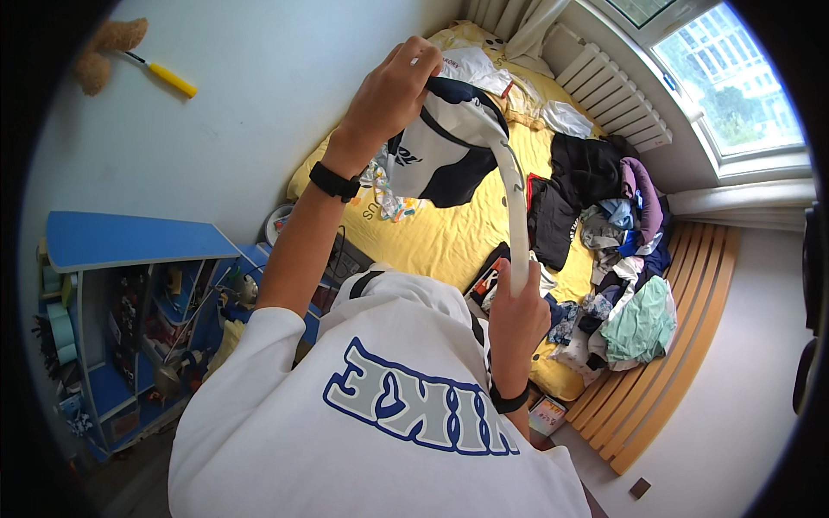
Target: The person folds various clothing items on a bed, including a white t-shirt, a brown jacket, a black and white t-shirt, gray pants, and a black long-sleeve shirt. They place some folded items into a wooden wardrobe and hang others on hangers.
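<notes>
A white and black fabric garment with a pale waistband-like strip hangs in front of me above the bed. My left hand, raised at the top of the view, grips its dark edge. Lower down, my right hand holds the bottom end of the long pale strip, which stretches up to the garment. Beneath lies a yellow bed sheet. A black garment with a red edge lies on the bed to the right. What kind of garment I hold, I cannot tell.
Mixed clothes, among them a mint green garment and a purple one, are heaped along the bed's slatted wooden headboard. White fabric lies near the radiator. A blue shelf unit stands at left.
</notes>
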`<state>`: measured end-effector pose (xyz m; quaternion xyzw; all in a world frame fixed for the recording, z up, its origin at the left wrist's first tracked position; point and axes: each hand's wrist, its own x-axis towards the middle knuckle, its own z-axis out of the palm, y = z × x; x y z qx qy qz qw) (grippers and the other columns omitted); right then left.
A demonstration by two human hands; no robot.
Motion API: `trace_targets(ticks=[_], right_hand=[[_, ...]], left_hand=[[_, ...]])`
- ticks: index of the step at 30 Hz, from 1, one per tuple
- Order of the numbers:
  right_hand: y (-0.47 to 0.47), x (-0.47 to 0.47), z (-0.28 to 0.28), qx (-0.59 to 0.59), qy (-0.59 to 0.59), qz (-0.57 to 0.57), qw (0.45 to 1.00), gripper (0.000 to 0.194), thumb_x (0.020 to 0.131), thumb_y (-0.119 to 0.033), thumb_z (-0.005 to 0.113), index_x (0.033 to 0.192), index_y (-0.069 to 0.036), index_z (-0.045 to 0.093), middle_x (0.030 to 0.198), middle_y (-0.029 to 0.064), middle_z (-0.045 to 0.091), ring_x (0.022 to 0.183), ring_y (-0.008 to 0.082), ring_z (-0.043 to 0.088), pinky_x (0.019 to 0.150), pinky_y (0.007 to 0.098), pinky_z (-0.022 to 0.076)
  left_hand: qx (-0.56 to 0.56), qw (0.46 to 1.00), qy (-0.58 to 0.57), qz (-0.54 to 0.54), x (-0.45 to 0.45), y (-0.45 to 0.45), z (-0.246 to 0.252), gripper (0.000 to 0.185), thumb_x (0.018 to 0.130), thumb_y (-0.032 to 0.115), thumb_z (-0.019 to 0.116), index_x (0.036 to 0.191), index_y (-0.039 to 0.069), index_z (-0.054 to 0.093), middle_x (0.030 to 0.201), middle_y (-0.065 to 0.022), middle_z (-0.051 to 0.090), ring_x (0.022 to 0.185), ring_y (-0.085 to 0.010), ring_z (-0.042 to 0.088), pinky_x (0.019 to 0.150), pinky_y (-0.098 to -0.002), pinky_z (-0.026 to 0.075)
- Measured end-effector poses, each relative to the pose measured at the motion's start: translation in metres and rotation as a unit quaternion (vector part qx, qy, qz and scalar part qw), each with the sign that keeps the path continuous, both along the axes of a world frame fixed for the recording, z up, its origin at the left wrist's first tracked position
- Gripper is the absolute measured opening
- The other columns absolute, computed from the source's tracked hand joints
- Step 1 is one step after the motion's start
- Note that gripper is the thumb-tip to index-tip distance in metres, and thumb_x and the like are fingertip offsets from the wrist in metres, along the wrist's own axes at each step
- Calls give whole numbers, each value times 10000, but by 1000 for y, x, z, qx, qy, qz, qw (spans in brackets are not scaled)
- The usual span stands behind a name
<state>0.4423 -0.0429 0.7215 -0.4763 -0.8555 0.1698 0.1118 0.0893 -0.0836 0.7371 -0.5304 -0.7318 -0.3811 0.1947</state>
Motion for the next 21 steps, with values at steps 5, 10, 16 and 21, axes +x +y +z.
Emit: trace_targets(ticks=[5,10,16,21], right_hand=[[15,3,-3,-86,87,93,988,353,1090,-414,722,1039,-70,660,653,167,671,593,388,706,548,453,509],[32,-10,-15,-266,192,158,931,327,1063,-325,795,1021,-21,683,644,99,627,519,213,589,537,363,438],[30,-27,-26,-356,193,162,900,280,1060,-274,801,1052,-7,716,661,35,604,560,96,530,539,332,410],[4,-32,-23,-185,167,101,963,269,1059,-298,777,1009,-44,704,651,142,655,550,322,668,543,426,470]], left_hand=[[53,998,-34,-7,-1,-8,8,418,881,-120,731,1230,84,622,1178,-103,748,1029,-359,762,896,-438,629],[32,995,42,-79,-4,-14,13,492,860,-153,683,1298,69,713,1296,-127,780,1167,-351,761,983,-418,648],[-7,993,115,-9,4,-27,9,681,819,-146,688,1448,114,726,1307,-80,797,1125,-284,789,939,-371,672],[88,980,129,121,-7,-39,-4,509,857,-71,768,1334,106,784,1090,-94,835,881,-282,814,724,-352,660]])
